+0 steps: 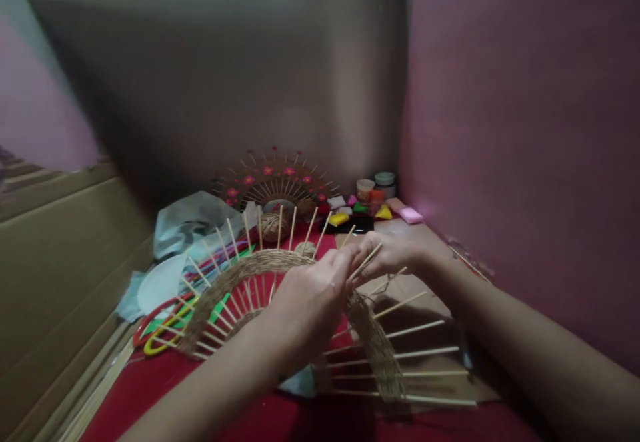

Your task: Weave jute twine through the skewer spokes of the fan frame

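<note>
Rising to the right of a woven frame (260, 263) is a pink wall (525, 129). A red surface (150, 399) spreads beneath the frame, which is a half-round arch of pale sticks (440, 401) crossed by a brown twine band (385, 355). Behind the frame stands a flowered arch (269, 171). On the frame's upper right, the left hand (320, 289) grasps the band; the right hand (385, 255) bends its fingers at the same spot, its exact hold hidden. Left of the frame lies a white plate (163, 285); just behind the frame, a twine ball (274, 227); beyond its right half, a yellow packet (339, 219).
</note>
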Motion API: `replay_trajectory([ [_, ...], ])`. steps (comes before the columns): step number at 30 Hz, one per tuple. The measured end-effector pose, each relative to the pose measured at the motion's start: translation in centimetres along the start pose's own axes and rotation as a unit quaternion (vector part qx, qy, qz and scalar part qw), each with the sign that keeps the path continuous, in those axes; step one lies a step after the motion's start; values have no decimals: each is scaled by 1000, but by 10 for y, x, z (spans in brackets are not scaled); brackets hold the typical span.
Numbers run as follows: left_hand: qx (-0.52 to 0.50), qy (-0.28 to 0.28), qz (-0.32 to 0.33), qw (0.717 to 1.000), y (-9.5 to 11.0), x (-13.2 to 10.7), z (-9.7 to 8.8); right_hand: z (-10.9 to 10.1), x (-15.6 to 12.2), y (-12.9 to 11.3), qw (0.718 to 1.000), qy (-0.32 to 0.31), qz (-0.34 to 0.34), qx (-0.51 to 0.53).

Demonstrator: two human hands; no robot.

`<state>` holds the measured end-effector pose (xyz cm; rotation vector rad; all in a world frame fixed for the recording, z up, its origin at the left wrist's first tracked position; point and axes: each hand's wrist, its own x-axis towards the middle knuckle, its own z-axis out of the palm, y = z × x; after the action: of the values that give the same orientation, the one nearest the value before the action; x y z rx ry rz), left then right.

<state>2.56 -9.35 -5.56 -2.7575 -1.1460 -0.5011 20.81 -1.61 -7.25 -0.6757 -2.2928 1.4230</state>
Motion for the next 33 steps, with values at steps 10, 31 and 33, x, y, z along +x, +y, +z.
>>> replay_trajectory([
  [10,182,-177,-46,966,10,15,-22,4,3,13,992,39,21,117],
  [31,46,13,-117,992,-25,1,-53,-23,-18,-5,971,130,-82,182],
  [33,51,12,-122,991,-25,1,-53,-22,-21,-12,969,131,-91,189],
])
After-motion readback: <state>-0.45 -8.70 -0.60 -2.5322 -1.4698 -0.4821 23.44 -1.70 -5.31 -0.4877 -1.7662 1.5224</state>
